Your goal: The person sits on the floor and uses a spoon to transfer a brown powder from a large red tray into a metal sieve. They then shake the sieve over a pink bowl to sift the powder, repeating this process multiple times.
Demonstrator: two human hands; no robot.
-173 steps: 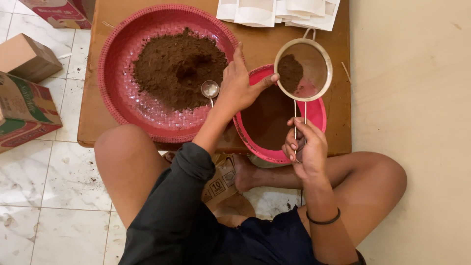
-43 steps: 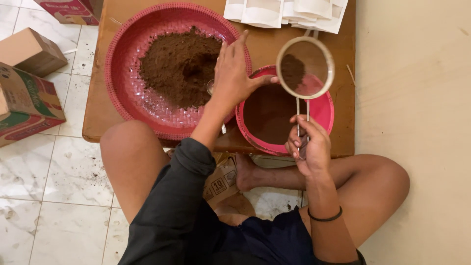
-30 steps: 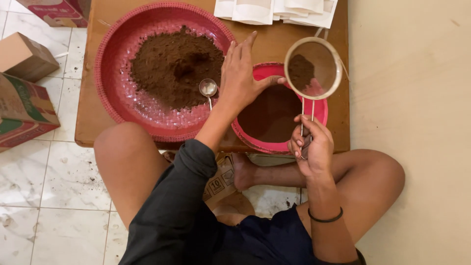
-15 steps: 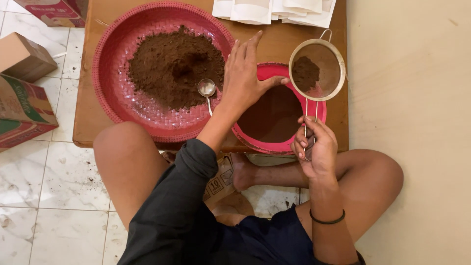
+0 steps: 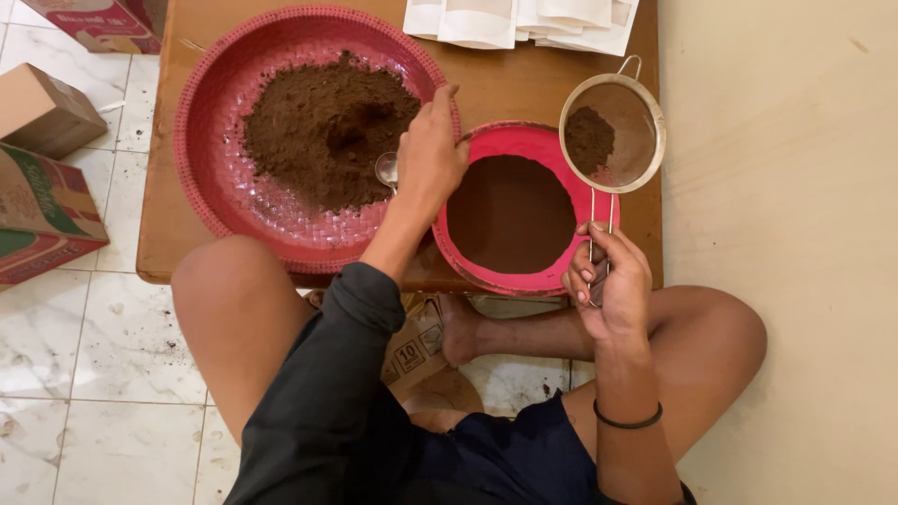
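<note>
My left hand (image 5: 428, 161) grips a metal spoon (image 5: 386, 169) whose bowl rests at the edge of a heap of brown powder (image 5: 323, 126) in a large red woven tray (image 5: 220, 164). My right hand (image 5: 610, 285) holds the wire handle of a round metal sieve (image 5: 617, 131), which carries a small clump of brown powder. The sieve hangs over the right rim of a small pink bowl (image 5: 543, 281) that is filled with fine brown powder (image 5: 510, 213). Both tray and bowl sit on a low wooden table (image 5: 505, 79).
White paper pouches (image 5: 519, 19) lie at the table's far edge. Cardboard boxes (image 5: 42, 201) stand on the tiled floor to the left, and a flattened box (image 5: 412, 346) lies under the table by my crossed legs. A beige wall or floor runs along the right.
The sieve has shifted right, from over the pink bowl toward its right rim. My left hand has left the sieve's side and lowered the spoon toward the tray's powder.
</note>
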